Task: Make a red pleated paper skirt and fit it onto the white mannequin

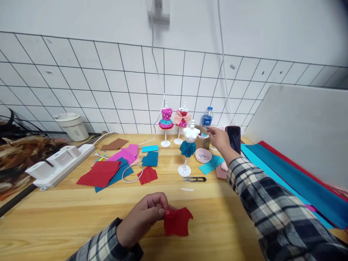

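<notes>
Red cloth piece (179,223) held over near part of counter (81,214), its corner pinched between thumb and fingers in grip of left hand (145,218); right hand (220,140) stretched out by brown bin (204,143) and blue-capped bottle (207,119), whether its grip is spread or pressed together cannot be told; white mannequin (191,133) dressed in teal skirt (187,149); black snips (194,179) laid just in front of its base

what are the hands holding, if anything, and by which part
The left hand pinches a red cloth piece by its upper left corner. Whether the right hand holds anything cannot be told.
</notes>
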Tool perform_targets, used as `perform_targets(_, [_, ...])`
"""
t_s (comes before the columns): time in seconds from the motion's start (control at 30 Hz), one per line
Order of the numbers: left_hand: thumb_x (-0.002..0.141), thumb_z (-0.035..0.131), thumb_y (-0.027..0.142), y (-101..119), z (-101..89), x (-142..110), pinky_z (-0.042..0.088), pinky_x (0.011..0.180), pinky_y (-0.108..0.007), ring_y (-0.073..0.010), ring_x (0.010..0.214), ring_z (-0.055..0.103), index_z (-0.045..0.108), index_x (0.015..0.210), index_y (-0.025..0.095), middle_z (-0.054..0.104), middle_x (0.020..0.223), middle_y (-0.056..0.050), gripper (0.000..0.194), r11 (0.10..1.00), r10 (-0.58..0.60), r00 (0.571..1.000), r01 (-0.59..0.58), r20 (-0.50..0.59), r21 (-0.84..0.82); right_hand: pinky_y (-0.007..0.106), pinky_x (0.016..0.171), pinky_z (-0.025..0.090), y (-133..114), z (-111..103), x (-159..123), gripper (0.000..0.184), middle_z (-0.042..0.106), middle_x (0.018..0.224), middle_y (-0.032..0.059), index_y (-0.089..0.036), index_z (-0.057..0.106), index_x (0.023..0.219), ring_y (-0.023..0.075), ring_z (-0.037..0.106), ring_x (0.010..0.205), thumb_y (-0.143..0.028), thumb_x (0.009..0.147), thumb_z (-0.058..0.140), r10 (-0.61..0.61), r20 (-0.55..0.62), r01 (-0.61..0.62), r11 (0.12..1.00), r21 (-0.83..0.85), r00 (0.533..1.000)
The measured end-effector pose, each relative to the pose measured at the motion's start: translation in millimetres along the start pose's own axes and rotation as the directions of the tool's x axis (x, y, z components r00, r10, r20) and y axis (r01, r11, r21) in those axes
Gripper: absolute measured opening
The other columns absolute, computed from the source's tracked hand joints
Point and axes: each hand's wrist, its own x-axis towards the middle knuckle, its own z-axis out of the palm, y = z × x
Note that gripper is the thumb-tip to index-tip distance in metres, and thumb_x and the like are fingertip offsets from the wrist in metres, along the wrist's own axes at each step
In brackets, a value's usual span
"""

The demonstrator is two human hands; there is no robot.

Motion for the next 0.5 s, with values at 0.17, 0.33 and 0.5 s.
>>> perform_targets(0.17, [0.064, 0.080, 0.026, 2.0, 1.7, -2.3, 0.043, 0.066, -0.023, -0.0158, 0.072, 0.066, 0.062, 0.070, 0.015, 0.076, 0.084, -0.009, 0.022, 0.988, -0.007, 1.000, 0.010, 0.016, -0.152, 0.035, 0.090, 0.047, 8.5, 9.5, -8.9, 0.036, 0.075, 0.107, 0.0078, -0.022, 0.069, 0.119, 0.0222, 0.067, 0.100, -0.021, 0.086, 0.053, 0.007, -0.033, -0.007, 1.000, 0.007, 0.999])
perform_targets(0.33, [0.067, 0.077, 0.022, 1.3, 2.1, -2.0, 0.043, 0.064, -0.023, -0.0154, 0.070, 0.065, 0.062, 0.070, 0.014, 0.075, 0.080, -0.010, 0.017, 0.988, 0.000, 0.999, 0.007, 0.047, -0.154, 0.040, 0.089, 0.047, 17.5, 7.3, -13.0, 0.031, 0.076, 0.101, 0.0107, -0.019, 0.075, 0.104, 0.0259, 0.067, 0.093, -0.027, 0.087, 0.050, 0.091, -0.161, -0.091, 0.996, 0.004, 0.983])
perform_targets(0.5, [0.068, 0.076, 0.021, -1.7, -0.2, 2.1, 0.044, 0.066, -0.023, -0.0163, 0.072, 0.065, 0.062, 0.071, 0.013, 0.075, 0.081, -0.010, 0.017, 0.990, -0.007, 0.999, 0.013, 0.043, -0.141, 0.035, 0.089, 0.051, 20.0, 14.3, 5.6, 0.041, 0.075, 0.105, 0.0095, -0.017, 0.076, 0.105, 0.0210, 0.070, 0.088, -0.014, 0.084, 0.041, 0.112, -0.123, -0.103, 0.992, 0.073, 0.986])
